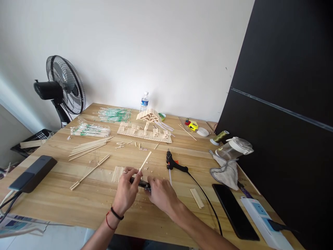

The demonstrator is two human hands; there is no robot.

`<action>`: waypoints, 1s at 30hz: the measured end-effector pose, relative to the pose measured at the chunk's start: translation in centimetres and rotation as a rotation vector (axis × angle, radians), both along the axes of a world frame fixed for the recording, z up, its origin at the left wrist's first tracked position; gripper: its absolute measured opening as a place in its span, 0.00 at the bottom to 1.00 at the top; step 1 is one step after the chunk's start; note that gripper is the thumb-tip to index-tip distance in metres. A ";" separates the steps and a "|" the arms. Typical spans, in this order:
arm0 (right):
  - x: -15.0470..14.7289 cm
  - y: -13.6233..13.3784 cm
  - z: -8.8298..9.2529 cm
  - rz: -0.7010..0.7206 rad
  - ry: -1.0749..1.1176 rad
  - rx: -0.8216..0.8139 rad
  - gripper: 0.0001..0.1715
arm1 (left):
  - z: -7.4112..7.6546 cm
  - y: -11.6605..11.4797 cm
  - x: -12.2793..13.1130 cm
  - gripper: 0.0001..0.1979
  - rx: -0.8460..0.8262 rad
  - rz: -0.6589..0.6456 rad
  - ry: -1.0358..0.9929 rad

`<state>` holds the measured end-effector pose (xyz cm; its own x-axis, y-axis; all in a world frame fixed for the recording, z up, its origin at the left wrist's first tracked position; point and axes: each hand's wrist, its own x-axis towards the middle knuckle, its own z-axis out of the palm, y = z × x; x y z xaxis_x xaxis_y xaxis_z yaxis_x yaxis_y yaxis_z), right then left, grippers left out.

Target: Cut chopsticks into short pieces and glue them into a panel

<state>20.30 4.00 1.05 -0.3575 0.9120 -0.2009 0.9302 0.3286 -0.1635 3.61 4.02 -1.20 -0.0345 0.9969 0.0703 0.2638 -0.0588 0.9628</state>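
Near the front middle of the table, my left hand [127, 189] pinches a thin pale wooden stick [145, 160], whose free end points up and away to the right. My right hand [162, 195] is wrapped round a dark metal hand tool [142, 183] that reaches across to my left fingers. Its exact kind is partly hidden by both hands. Just left of them lies a row of short cut sticks [118, 173]. Beyond stands a small stick-built model [148, 119] with a curved canopy on a flat base.
A black glue gun [177, 163] trails its cable on the right, close to short sticks [197, 198], a phone [235, 211] and a power strip [265, 222]. Long sticks [90, 146] and wrapped bundles [90, 130] lie left. A water bottle [144, 102] stands behind.
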 end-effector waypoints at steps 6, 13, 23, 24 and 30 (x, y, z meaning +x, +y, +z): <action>0.5 -0.3 -0.1 0.015 0.059 0.032 0.15 | 0.3 0.3 -1.3 0.21 0.003 0.031 0.045; 3.0 -0.5 0.0 -0.088 0.288 0.048 0.07 | 1.2 -0.6 -3.7 0.23 -0.062 -0.009 0.029; 0.7 -2.1 -2.1 -0.535 1.418 -0.292 0.29 | 1.6 -5.5 -0.7 0.20 -0.131 -0.379 0.036; 1.0 -2.2 -2.4 -0.564 1.435 -0.277 0.30 | 1.4 -5.3 -1.7 0.19 -0.131 -0.377 0.016; 3.6 -2.9 -3.4 -0.702 1.514 -0.194 0.29 | -0.7 -0.4 -10.4 0.11 0.115 -0.039 0.019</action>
